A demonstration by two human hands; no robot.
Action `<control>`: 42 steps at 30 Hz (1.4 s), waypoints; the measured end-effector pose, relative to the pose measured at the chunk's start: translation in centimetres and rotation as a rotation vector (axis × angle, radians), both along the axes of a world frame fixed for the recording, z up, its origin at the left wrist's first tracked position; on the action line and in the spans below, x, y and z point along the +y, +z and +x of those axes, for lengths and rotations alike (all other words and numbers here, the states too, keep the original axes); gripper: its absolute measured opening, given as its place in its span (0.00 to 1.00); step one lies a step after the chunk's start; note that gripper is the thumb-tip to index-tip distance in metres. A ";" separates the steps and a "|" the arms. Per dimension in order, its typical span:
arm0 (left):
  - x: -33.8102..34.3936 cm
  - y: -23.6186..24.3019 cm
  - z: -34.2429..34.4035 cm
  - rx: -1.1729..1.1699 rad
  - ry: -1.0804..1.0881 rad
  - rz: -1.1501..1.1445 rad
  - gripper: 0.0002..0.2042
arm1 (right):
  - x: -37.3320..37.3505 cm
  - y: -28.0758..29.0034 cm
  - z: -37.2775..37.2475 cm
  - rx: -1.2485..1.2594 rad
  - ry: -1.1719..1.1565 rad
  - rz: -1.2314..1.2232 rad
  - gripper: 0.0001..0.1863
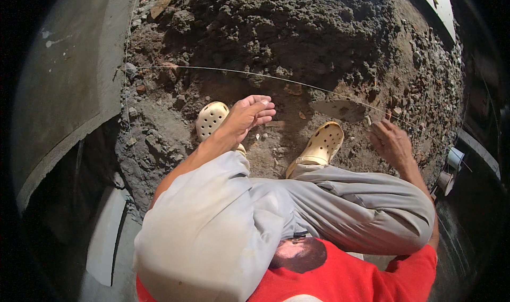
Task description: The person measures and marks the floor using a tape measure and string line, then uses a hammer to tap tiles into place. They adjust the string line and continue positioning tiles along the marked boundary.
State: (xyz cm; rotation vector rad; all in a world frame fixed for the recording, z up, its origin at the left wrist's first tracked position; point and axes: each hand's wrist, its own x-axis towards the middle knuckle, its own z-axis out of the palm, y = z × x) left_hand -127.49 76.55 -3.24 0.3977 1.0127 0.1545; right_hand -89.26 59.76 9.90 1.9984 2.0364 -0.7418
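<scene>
My left hand (249,113) hovers above the dirt between my shoes, fingers loosely stretched to the right, with nothing visible in it. On the right, my right hand (392,142) is closed beside the taut string, around what looks like the handle end of a trowel. Its flat, dirt-coloured blade (337,109) lies low against the soil, pointing left. Most of the handle is hidden by my fingers. The thin pale string (234,70) runs across the ground from the left slab to beyond my right hand.
A grey concrete slab (74,68) borders the left side, where a second string hangs along its edge. Loose dark soil (287,25) is heaped ahead, and gravel (433,84) lies right. My cream clogs (324,142) stand on the dirt. White pipe ends (455,158) stick out at right.
</scene>
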 end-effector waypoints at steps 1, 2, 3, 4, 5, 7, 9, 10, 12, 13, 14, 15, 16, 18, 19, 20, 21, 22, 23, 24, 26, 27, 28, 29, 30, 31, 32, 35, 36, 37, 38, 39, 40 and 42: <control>0.0 0.0 0.0 0.014 -0.004 -0.002 0.18 | -1.0 -0.9 -0.7 -0.007 -0.041 0.017 0.11; 0.1 0.1 -0.1 0.032 -0.009 0.001 0.18 | -1.6 -1.5 -1.1 -0.051 -0.110 -0.039 0.11; 0.1 0.0 -0.1 0.042 -0.013 0.013 0.18 | -1.9 -1.9 -1.4 0.003 -0.096 0.015 0.11; 0.1 0.0 -0.1 0.053 -0.022 0.000 0.18 | -2.1 -2.4 -2.1 0.020 -0.112 -0.004 0.11; 0.1 0.0 0.0 0.055 -0.025 -0.002 0.18 | -2.2 -2.8 -2.6 0.049 -0.100 0.000 0.11; 0.0 -0.2 0.1 0.048 -0.022 -0.006 0.18 | -2.5 -3.5 -3.8 0.047 -0.325 -0.053 0.14; -0.1 -0.5 0.2 0.033 -0.013 -0.012 0.18 | -2.9 -3.9 -4.6 0.045 -0.376 -0.023 0.16; -0.1 -0.6 0.2 0.028 -0.016 -0.003 0.18 | -3.0 -4.1 -4.8 0.026 -0.432 -0.055 0.18; -0.2 -0.8 0.2 0.032 -0.031 0.019 0.17 | -3.1 -3.9 -4.8 0.104 -0.467 -0.049 0.18; -0.1 -0.9 0.2 0.023 -0.026 0.025 0.17 | -2.8 -3.7 -4.6 0.114 -0.475 -0.063 0.18; -0.2 -1.0 0.1 0.016 -0.024 0.031 0.17 | -2.5 -3.0 -4.1 0.108 -0.431 -0.081 0.17; -0.2 -1.1 0.0 0.010 -0.031 0.034 0.17 | -2.1 -2.2 -3.6 0.165 -0.443 -0.082 0.17; -0.2 -1.1 -0.1 0.019 -0.033 0.034 0.18 | -1.5 -1.2 -3.1 0.196 -0.455 -0.100 0.17; -0.2 -1.2 -0.2 0.018 -0.036 0.030 0.18 | -0.5 1.6 -2.0 0.283 -0.547 -0.226 0.18; -0.2 -1.2 -0.2 0.037 -0.050 0.021 0.19 | 0.0 3.0 -1.4 0.305 -0.544 -0.304 0.19; -0.3 -1.2 -0.2 0.027 -0.047 0.007 0.19 | 0.7 4.1 -0.7 0.325 -0.536 -0.370 0.20; -0.3 -1.1 -0.2 0.036 -0.063 0.018 0.19 | 1.2 4.8 -0.3 0.372 -0.514 -0.414 0.22; -0.3 -1.0 -0.1 0.026 -0.065 0.013 0.20 | 1.7 5.5 0.0 0.389 -0.542 -0.481 0.25; -0.3 -1.0 0.0 0.033 -0.068 0.002 0.20 | 1.9 5.8 0.2 0.469 -0.598 -0.509 0.25; -0.4 -0.9 0.1 0.019 -0.075 0.003 0.20 | 2.1 6.1 0.5 0.551 -0.647 -0.528 0.25; -0.3 -0.7 0.2 0.004 -0.078 0.010 0.20 | 2.7 5.7 1.4 0.626 -0.716 -0.543 0.23; -0.4 -0.6 0.1 0.011 -0.084 0.009 0.20 | 3.1 5.3 2.1 0.682 -0.707 -0.447 0.22; -0.3 -0.5 0.1 0.012 -0.090 0.016 0.20 | 3.8 4.7 3.0 0.738 -0.697 -0.350 0.20; -0.3 -0.4 0.1 0.011 -0.091 0.032 0.20 | 4.4 4.1 4.0 0.793 -0.687 -0.251 0.19; -0.2 -0.3 0.1 0.038 -0.113 0.014 0.21 | 5.0 3.7 5.0 0.629 -0.652 -0.159 0.22; -0.2 -0.2 -0.1 0.032 -0.123 0.018 0.21 | 5.7 3.3 6.2 0.440 -0.624 -0.079 0.28; 0.0 -0.1 -0.1 0.035 -0.128 0.031 0.21 | 6.7 2.8 7.4 0.246 -0.490 0.037 0.27; 0.2 0.4 -0.6 0.036 -0.134 0.033 0.19 | 9.5 1.4 10.8 0.029 -0.448 0.222 0.24; 0.3 0.6 -0.8 0.034 -0.130 0.029 0.19 | 10.3 0.9 11.7 -0.010 -0.476 0.236 0.24; 0.5 0.7 -0.9 0.041 -0.122 0.028 0.19 | 11.2 0.3 12.5 -0.034 -0.518 0.244 0.23; 0.6 0.9 -1.1 0.041 -0.116 0.039 0.19 | 11.7 -0.3 13.0 -0.054 -0.560 0.246 0.22; 0.8 1.0 -1.3 0.045 -0.122 0.051 0.19 | 12.0 -1.0 13.2 -0.058 -0.558 0.300 0.21; 1.0 1.2 -1.4 0.051 -0.123 0.068 0.19 | 12.3 -1.6 13.4 -0.062 -0.555 0.353 0.19; 1.4 1.5 -1.5 0.052 -0.154 0.094 0.19 | 12.3 -2.1 13.6 -0.079 -0.603 0.315 0.19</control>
